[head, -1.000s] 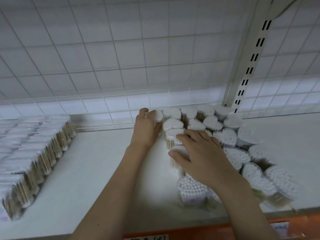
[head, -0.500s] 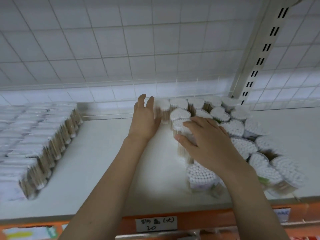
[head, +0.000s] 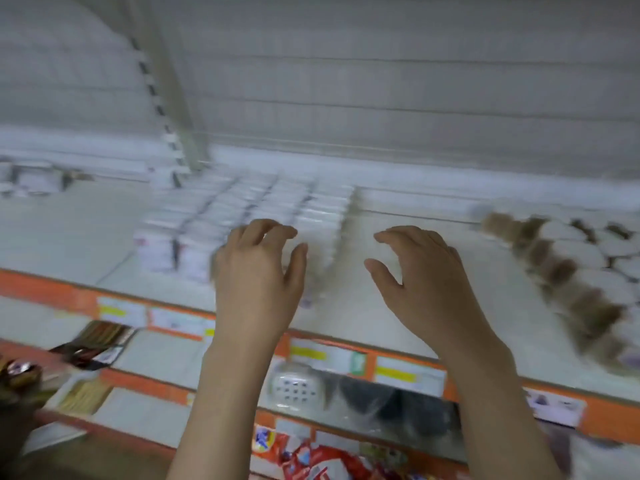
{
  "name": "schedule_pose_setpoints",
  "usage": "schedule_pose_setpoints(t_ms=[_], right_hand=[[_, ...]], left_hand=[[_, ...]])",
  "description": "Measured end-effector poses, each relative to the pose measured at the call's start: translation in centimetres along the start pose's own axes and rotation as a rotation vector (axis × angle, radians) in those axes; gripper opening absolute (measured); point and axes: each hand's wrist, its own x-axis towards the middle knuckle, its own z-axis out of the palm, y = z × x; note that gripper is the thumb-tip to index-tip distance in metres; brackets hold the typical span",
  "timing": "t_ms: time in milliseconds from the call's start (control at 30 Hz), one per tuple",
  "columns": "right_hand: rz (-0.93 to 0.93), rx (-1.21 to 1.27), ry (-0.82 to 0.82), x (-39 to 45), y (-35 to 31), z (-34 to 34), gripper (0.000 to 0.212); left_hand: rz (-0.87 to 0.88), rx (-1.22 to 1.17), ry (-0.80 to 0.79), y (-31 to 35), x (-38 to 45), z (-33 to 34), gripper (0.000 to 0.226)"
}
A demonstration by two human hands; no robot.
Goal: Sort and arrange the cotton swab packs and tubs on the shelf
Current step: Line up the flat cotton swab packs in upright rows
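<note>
Both hands hovered empty, fingers loosely curled: the left hand [head: 258,271] overlapped the near end of the cotton swab packs [head: 249,216], whose rows ran toward the upper centre; the right hand [head: 420,271] hung between them and the tubs [head: 568,271] at right.

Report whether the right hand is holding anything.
Empty: the right hand hovers over bare shelf, fingers loosely curled around nothing.

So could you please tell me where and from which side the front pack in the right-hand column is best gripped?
Judging through the blur, take the front pack by its two side faces, coming from the shelf's front edge: neighbours crowd its back and left, and only bare shelf shows on its right.
</note>
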Motion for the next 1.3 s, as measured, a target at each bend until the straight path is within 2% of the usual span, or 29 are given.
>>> schedule_pose_setpoints(t_ms=[133, 333, 467, 567, 767, 967, 1133, 1300], right_hand=[[-0.144, 0.100, 0.103, 0.8, -11.6, 5.2, 0.032], [-0.298, 0.210, 0.042, 1.6, -25.8, 11.5, 0.035], [-0.383, 0.245, -0.008, 2.7, -32.3, 15.4, 0.028], [-0.440, 0.277, -0.069, 3.8, -36.6, 18.2, 0.027], [-0.514, 0.315, -0.118, 6.8, -43.7, 23.3, 0.028], [-0.545, 0.332, -0.171, 12.8, -48.9, 27.9, 0.028], [-0.514, 0.330, -0.183, 18.7, -52.4, 31.1, 0.032], [-0.463, 0.310, -0.238, 22.0, -54.2, 34.3, 0.034]], left_hand=[[-0.119, 0.088, 0.037, -9.7, -2.3, -7.6, 0.030], [-0.325, 0.241, 0.096, -21.3, -6.2, -18.0, 0.033], [-0.458, 0.356, 0.185, -26.9, -8.6, -23.0, 0.030], [-0.541, 0.410, 0.233, -30.3, -9.9, -25.7, 0.019], [-0.611, 0.460, 0.224, -36.8, -9.3, -27.8, 0.020], [-0.620, 0.485, 0.206, -44.1, -5.1, -28.8, 0.025], [-0.600, 0.490, 0.185, -50.0, -0.9, -28.9, 0.030], [-0.655, 0.447, 0.145, -55.1, 0.7, -28.3, 0.034]])
